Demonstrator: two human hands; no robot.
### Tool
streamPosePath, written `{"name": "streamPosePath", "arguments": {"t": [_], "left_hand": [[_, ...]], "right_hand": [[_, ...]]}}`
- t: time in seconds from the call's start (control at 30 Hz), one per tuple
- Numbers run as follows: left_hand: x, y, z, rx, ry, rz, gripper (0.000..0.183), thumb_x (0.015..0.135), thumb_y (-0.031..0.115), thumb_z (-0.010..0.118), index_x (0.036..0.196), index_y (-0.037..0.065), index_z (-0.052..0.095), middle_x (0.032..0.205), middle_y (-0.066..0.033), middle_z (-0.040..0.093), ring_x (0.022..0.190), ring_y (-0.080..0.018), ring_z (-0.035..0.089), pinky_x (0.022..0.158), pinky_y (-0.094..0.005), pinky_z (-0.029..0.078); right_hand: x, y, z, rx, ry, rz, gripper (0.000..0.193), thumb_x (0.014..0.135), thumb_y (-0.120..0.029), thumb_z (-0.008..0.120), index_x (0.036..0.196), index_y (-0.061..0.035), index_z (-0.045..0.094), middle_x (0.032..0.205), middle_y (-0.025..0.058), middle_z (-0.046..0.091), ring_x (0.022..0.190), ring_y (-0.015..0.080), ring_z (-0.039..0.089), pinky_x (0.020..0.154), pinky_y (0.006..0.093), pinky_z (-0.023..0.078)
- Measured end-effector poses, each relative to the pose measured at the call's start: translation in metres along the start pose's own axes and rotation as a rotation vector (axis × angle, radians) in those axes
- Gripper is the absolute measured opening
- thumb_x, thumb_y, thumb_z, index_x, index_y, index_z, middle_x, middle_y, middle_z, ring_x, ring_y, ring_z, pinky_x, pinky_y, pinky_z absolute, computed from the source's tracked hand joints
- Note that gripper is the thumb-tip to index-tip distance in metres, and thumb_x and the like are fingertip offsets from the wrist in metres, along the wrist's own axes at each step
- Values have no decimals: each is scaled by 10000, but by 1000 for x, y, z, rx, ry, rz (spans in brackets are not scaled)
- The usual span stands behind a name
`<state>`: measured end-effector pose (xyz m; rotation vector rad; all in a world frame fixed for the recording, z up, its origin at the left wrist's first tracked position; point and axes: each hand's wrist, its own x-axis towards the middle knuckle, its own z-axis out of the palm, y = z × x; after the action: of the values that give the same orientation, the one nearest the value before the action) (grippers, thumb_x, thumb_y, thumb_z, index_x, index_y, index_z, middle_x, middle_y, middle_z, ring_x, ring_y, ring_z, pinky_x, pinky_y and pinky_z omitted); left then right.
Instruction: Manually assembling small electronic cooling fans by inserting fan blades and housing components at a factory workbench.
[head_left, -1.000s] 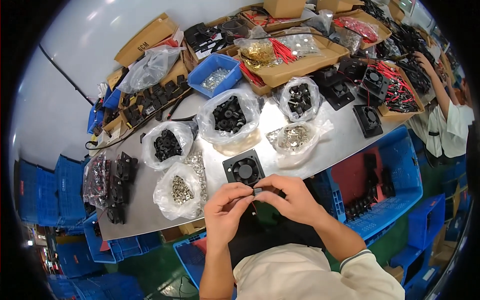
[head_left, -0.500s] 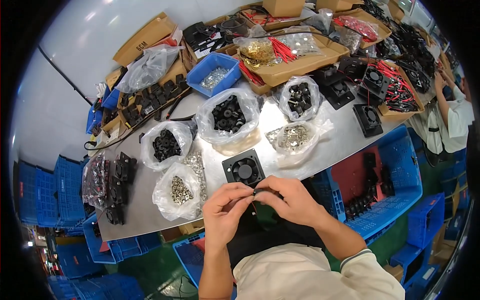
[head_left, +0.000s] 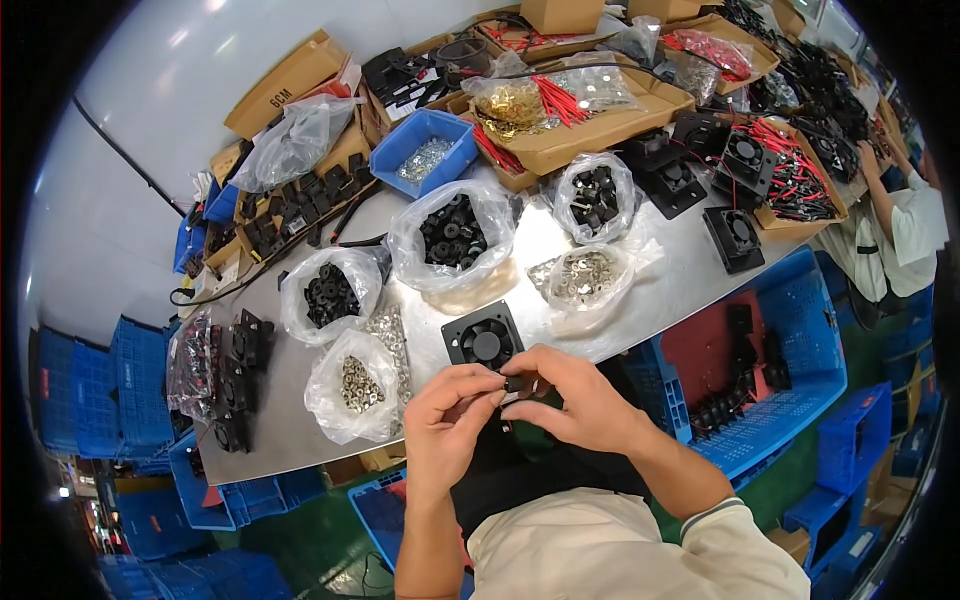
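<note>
My left hand [head_left: 447, 412] is closed, with thumb and fingertips pinching a small black part [head_left: 513, 384] just off the table's front edge. Curled around the same part from the other side is my right hand [head_left: 572, 398], its index finger above and thumb below. The exact kind of the part is too small to tell, and fingertips cover some of it. Just beyond my hands a square black cooling fan [head_left: 487, 345] lies flat on the metal table [head_left: 430, 325]. Fingers hide its near edge.
Open plastic bags hold black round parts [head_left: 455, 235], black pieces [head_left: 330, 292], metal nuts [head_left: 362, 385] and other small metal parts [head_left: 590, 275]. A blue bin [head_left: 425, 150] stands behind. More fans [head_left: 735, 238] sit at right, above a blue crate [head_left: 800, 380]. A co-worker's arm [head_left: 880, 190] shows far right.
My right thumb has dropped lower and its grip has widened, baring more of the small black part. My left hand stays nearly in place.
</note>
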<state>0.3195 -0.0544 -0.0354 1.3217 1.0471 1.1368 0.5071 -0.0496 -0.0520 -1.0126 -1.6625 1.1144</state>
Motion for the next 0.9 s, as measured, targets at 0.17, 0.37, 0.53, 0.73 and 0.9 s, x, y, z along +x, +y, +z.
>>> {"name": "streamPosePath", "arguments": {"t": [0.17, 0.37, 0.53, 0.73, 0.9], "left_hand": [[3, 7, 0, 58, -19, -26, 184, 841, -116, 660, 994, -32, 720, 1038, -83, 645, 897, -115, 629, 749, -219, 504], [11, 16, 10, 105, -53, -68, 168, 844, -105, 663, 987, -36, 718, 1027, -75, 649, 869, -109, 633, 734, -215, 501], [16, 16, 18, 191, -96, -56, 185, 833, -114, 665, 988, -29, 721, 1031, -82, 652, 895, -125, 635, 755, -223, 503], [36, 29, 22, 432, -259, 30, 216, 817, -81, 683, 1015, -4, 720, 1029, -72, 670, 844, -119, 626, 719, -221, 490], [131, 25, -6, 993, -44, 190, 351, 848, 63, 701, 1196, 43, 660, 1029, -139, 675, 830, -212, 644, 721, -301, 512]], "right_hand": [[1, 5, -3, -12, -54, -5, 268, 861, -88, 715, 1103, -11, 632, 863, 104, 643, 732, 204, 637, 676, 308, 509], [-5, 8, -8, -12, 133, -147, 252, 880, -96, 694, 1106, -4, 634, 872, 108, 673, 730, 217, 654, 676, 307, 513], [-11, 6, -20, 126, 43, 79, 166, 911, -101, 655, 1028, 13, 627, 841, 141, 669, 739, 254, 664, 674, 322, 507], [-21, 24, -25, 609, 5, 258, 179, 943, -56, 621, 1109, 8, 599, 865, 53, 663, 776, 95, 634, 701, 250, 512], [-23, 32, -32, 689, 224, 276, 213, 917, -17, 640, 1124, -6, 591, 904, 49, 659, 801, 108, 638, 721, 246, 509]]}}
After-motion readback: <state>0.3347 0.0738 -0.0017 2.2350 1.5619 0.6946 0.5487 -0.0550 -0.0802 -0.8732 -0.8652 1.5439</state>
